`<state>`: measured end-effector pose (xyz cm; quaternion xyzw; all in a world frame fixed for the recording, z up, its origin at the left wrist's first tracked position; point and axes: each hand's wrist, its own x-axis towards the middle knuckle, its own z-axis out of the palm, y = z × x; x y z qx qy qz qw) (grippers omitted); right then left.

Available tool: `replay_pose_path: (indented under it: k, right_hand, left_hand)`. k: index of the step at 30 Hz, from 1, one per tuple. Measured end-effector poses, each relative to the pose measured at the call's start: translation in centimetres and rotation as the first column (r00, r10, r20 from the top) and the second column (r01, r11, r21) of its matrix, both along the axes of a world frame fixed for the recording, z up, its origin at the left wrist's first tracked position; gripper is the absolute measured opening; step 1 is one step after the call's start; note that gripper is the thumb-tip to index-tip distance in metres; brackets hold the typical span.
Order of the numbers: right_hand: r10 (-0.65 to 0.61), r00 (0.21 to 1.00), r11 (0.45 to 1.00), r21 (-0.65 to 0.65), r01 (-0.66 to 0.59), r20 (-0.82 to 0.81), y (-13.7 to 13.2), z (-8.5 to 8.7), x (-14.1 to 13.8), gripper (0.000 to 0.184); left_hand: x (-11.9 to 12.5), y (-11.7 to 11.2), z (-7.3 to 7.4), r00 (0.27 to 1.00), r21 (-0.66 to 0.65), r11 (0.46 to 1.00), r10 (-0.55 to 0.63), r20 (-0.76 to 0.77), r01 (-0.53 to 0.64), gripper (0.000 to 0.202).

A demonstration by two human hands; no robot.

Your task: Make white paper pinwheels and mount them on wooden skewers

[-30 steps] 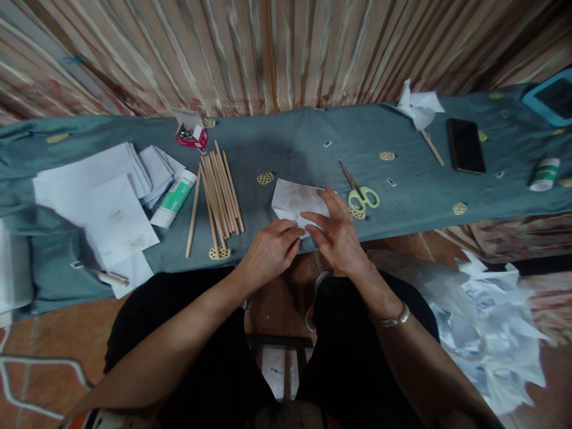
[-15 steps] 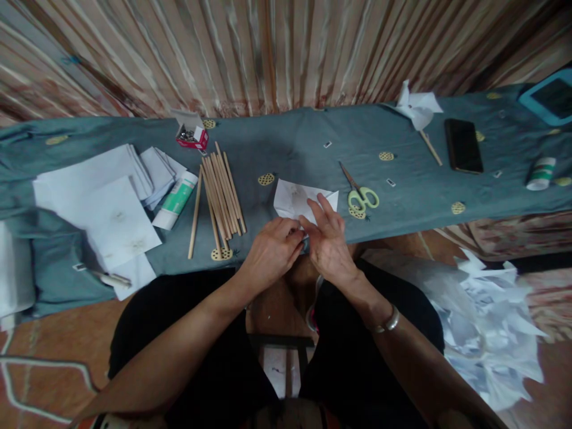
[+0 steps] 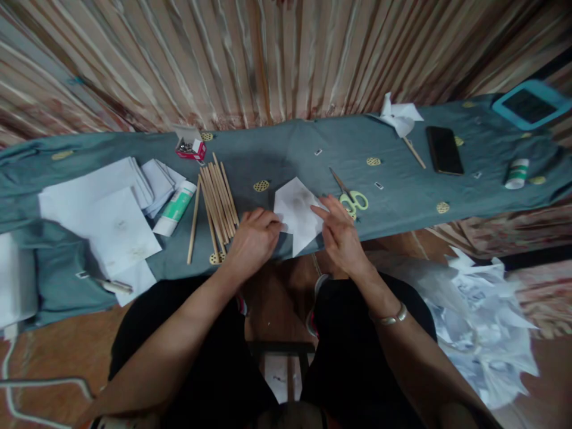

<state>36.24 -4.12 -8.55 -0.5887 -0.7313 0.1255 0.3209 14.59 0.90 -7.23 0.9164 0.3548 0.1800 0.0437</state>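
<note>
A folded white paper piece (image 3: 298, 215) lies near the front edge of the table covered with a grey-green cloth (image 3: 290, 149). My left hand (image 3: 252, 239) rests on the paper's left side with its fingers curled over the edge. On the right side my right hand (image 3: 340, 233) presses the paper with its fingers laid out flat. The paper now forms a pointed shape with its tip toward me.
A bundle of wooden sticks (image 3: 217, 199), a glue tube (image 3: 175, 208) and stacked white sheets (image 3: 105, 205) lie to the left. Scissors (image 3: 351, 196) sit right of the paper. Further right are a phone (image 3: 443, 150), a small bottle (image 3: 516, 173) and crumpled paper (image 3: 397, 116). Paper scraps (image 3: 482, 322) cover the floor.
Both hands moved apart from the paper's near corner to its two sides. The paper was turned and flattened, and the view shifted slightly.
</note>
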Motion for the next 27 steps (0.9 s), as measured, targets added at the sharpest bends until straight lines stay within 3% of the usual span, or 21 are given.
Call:
replay_pose_path:
  k: [4, 8, 12, 19, 27]
  right_hand:
    - [-0.007, 1.0, 1.0, -0.01, 0.008, 0.027, 0.2, 0.1, 0.5, 0.044]
    - [0.011, 0.998, 1.0, -0.01, -0.01, 0.059, 0.1, 0.0, 0.0, 0.041]
    - [0.022, 0.995, 0.999, -0.026, -0.02, 0.094, 0.0, 0.0, -0.3, 0.04]
    - [0.03, 0.995, 0.999, -0.037, -0.026, 0.095, -0.1, 0.2, -0.4, 0.039]
    - [0.029, 0.995, 0.997, -0.066, -0.035, -0.091, 0.1, 0.6, 1.0, 0.037]
  left_hand:
    - [-0.9, 1.0, 0.2, 0.996, 0.002, 0.999, 0.039, 0.085, -0.04, 0.024]
    - [0.0, -0.2, 0.5, 0.989, 0.016, 0.999, -0.031, 0.144, 0.029, 0.022]
    - [1.4, -1.4, 0.3, 0.991, 0.016, 0.995, -0.099, 0.092, 0.098, 0.024]
    - [2.5, -1.5, 0.2, 0.996, 0.036, 0.995, -0.091, -0.012, 0.092, 0.019]
    - [2.2, -1.7, 0.4, 0.996, 0.107, 0.99, -0.093, -0.01, 0.094, 0.019]
